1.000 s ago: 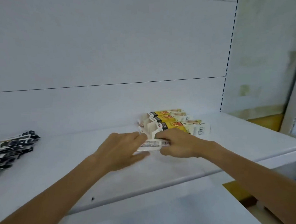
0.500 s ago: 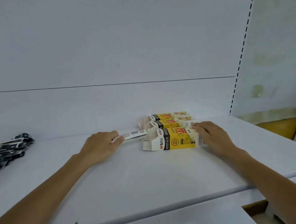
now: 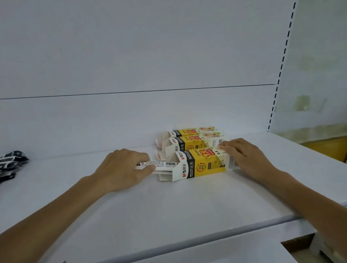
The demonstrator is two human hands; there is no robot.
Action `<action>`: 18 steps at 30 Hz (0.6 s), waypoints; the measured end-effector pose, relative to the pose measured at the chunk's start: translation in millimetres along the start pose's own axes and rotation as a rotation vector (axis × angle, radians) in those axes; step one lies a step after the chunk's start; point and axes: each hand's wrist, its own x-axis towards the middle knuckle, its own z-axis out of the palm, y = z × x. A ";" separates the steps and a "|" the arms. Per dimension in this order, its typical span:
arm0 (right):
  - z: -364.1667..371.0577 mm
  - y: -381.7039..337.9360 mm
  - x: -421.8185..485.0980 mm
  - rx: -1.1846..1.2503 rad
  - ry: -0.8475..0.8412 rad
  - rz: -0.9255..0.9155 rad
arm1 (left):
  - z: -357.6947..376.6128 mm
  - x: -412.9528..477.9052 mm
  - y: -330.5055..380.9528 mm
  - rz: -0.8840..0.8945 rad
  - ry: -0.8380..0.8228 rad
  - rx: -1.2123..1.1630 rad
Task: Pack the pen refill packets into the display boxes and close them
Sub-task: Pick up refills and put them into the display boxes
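Slim white barcoded refill packet (image 3: 157,165) enters the open left end of the near yellow-and-white cardboard display box (image 3: 203,164) on the white shelf (image 3: 174,209). My left hand (image 3: 124,169) grips the packet; my right hand (image 3: 246,159), fingers flat, braces the box's right end. I judge a level, straight push keeps it clear of the flaps.

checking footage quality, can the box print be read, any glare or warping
Head view: front box large print is sharp, its fine text too small; light soft and even, no glare; wide-angle slightly bows the shelf edge; packets at far left blurred.
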 end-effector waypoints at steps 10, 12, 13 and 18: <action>-20.9 13.9 -6.8 0.052 -0.113 -0.140 | 2.4 7.5 79.2 -0.183 -0.240 -0.703; -22.2 19.3 -7.6 0.065 -0.098 -0.136 | 2.7 1.6 76.1 -0.164 -0.162 -0.643; -20.7 20.3 -9.0 0.070 -0.077 -0.138 | 3.9 -3.1 73.6 -0.177 -0.103 -0.612; -15.2 19.7 -13.6 -0.052 0.076 -0.152 | 1.2 -27.5 62.8 -0.421 0.150 -0.656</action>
